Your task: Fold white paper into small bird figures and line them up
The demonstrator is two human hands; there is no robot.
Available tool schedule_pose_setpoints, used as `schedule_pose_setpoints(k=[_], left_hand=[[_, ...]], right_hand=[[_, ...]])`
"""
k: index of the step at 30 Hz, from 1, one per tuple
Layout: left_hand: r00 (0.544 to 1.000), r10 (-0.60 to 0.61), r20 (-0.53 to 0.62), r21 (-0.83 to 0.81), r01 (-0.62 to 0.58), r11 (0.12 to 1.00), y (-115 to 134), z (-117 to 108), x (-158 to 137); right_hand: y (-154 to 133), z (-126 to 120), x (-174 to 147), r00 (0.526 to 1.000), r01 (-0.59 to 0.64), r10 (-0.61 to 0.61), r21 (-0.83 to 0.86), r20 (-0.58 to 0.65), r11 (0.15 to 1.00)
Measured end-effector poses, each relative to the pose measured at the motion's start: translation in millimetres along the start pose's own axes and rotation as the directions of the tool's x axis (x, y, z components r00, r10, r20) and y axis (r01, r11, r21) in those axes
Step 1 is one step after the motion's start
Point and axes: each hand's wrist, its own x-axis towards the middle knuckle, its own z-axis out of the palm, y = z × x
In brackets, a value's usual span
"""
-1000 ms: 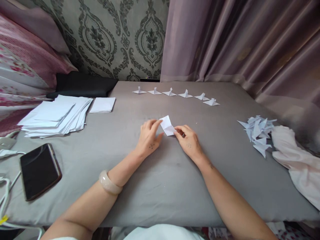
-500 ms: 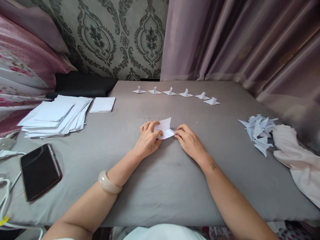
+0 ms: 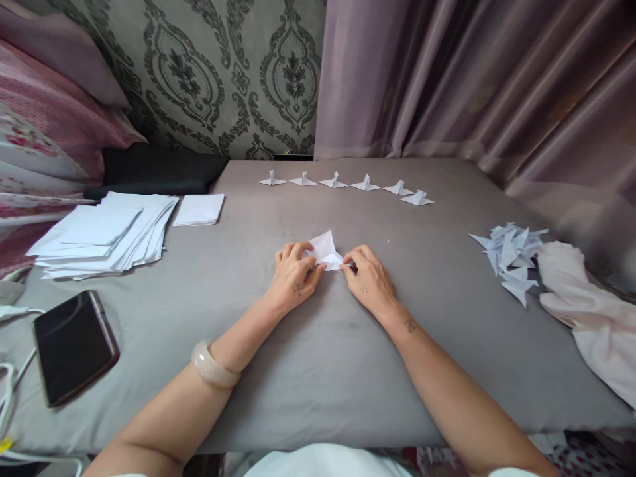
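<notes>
Shaping a small white paper on a grey-covered desk, 2 bare hands are working close together, the gap between their fingertips now looking narrower than it was 0.5 seconds earlier. The left hand is curling over the paper's left side, its thumb and fingers holding the sheet down, while the right hand is pinching the right corner in a tight grip. The paper's raised flap is now tapering to a peak where a squarer edge was showing, a change suggesting that a fold is being turned and that the piece is still awaiting its finished form. The left fingers are hiding part of the sheet, so any crease beneath them is escaping view. Beyond the hands, 6 folded paper figures are standing in a row toward the far edge. At right, a pile of folded pieces is lying just beside a crumpled pale cloth. At left, a thick stack of paper is sitting near a smaller stack, with a black cover lying behind and a dark-screened phone resting nearer the person, well apart from the hands.
</notes>
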Motion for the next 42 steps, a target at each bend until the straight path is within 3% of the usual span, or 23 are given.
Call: schedule_pose_setpoints(k=[5,15,20,29,35,38,42], left_hand=[[0.995,-0.100,-0.015,-0.050,0.099,0.994,-2.2,2.7,2.3],[0.977,-0.212,-0.009,-0.150,0.208,0.967,-1.2,-0.4,4.6],[0.965,-0.257,0.053,-0.252,0.261,0.932,-1.6,-2.1,5.2],[0.982,-0.146,0.123,-0.293,0.177,0.940,-5.1,-6.7,3.8],[0.983,0.042,0.178,-0.235,0.001,0.972,-8.0,-12.0,2.7],[0.992,0.050,0.114,-0.142,-0.033,0.989,-10.2,-9.3,3.1],[0.996,-0.023,-0.085,-0.034,0.020,0.999,-11.0,-2.2,4.9]], right_hand=[[-1.5,1.6,0.1,0.983,0.169,-0.171,0.024,0.068,0.985],[-13.2,-13.3,-10.7,0.974,0.182,-0.164,-0.113,0.154,0.977],[-17.3,-15.3,-12.7,0.970,0.196,-0.165,-0.178,0.178,0.964],[-16.8,-12.5,-13.8,0.963,0.236,-0.193,-0.234,0.190,0.943],[-16.0,-10.3,-14.3,0.962,0.242,-0.198,-0.255,0.187,0.936],[-16.1,-9.9,-14.5,0.959,0.252,-0.205,-0.259,0.195,0.932],[-16.5,-10.6,-14.6,0.957,0.254,-0.204,-0.253,0.205,0.934]])
